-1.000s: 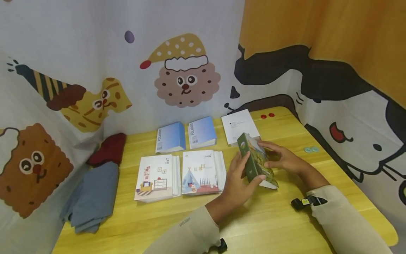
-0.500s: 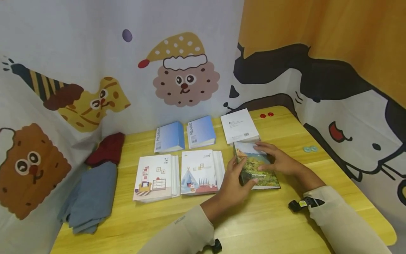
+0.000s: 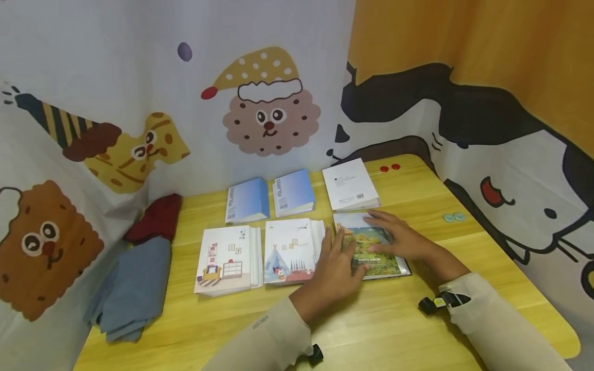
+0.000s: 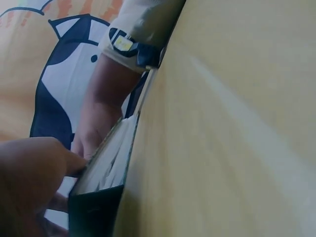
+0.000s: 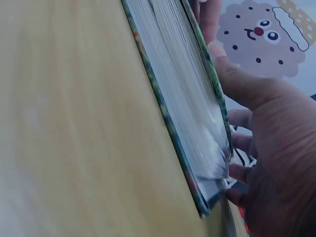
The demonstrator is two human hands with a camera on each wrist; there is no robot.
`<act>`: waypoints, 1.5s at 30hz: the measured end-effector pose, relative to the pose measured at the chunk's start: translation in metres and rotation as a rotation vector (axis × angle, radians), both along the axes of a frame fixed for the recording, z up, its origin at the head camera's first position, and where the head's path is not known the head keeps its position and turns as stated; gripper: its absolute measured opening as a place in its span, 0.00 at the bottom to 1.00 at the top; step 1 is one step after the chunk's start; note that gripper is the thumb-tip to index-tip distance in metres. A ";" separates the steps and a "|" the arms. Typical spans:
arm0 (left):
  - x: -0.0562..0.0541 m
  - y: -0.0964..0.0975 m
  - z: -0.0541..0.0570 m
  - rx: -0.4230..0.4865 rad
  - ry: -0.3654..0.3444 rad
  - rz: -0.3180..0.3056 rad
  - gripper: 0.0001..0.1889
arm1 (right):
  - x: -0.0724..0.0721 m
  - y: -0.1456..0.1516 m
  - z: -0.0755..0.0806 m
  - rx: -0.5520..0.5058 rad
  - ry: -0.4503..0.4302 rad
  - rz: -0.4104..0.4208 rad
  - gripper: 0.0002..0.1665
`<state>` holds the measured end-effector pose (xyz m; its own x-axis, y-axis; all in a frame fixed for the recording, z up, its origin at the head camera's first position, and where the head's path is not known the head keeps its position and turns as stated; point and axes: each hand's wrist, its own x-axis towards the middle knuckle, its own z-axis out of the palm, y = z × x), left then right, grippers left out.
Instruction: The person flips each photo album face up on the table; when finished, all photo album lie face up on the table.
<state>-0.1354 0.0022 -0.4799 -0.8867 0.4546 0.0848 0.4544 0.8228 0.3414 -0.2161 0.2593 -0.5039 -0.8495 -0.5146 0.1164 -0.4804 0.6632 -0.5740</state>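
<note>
A photo album with a landscape cover lies flat on the yellow table, right of two white illustrated albums. My left hand rests along its left side, fingers spread on the cover. On the right side my right hand touches the cover with relaxed fingers. In the left wrist view, the album's dark green spine and page edges show beside my left hand. The right wrist view shows the thumb on the cover, fingers by the edge and white pages between the covers.
Left of the hands lie the tent album and the armchair album. Behind stand two blue albums and a white book. Grey cloth and dark red cloth lie left; red buttons and teal buttons right.
The green-spined photo album has gone from tilted up between both hands to flat on the table, cover upward. My hands have lowered with it and their fingers have loosened.
</note>
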 end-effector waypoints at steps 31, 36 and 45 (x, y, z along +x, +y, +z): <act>-0.031 -0.057 0.030 -0.076 -0.132 0.142 0.44 | 0.000 -0.042 0.039 0.020 0.108 -0.050 0.44; -0.050 -0.084 0.041 -0.072 -0.122 0.224 0.45 | -0.007 -0.066 0.047 0.064 0.103 -0.038 0.46; -0.087 -0.142 0.060 -0.048 -0.222 0.313 0.51 | -0.016 -0.107 0.068 0.121 -0.008 0.004 0.55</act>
<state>-0.2219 -0.1399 -0.4199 -0.9776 0.1581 -0.1392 0.0986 0.9273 0.3611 -0.2321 0.1522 -0.4360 -0.8478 -0.5283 0.0460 -0.4791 0.7259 -0.4935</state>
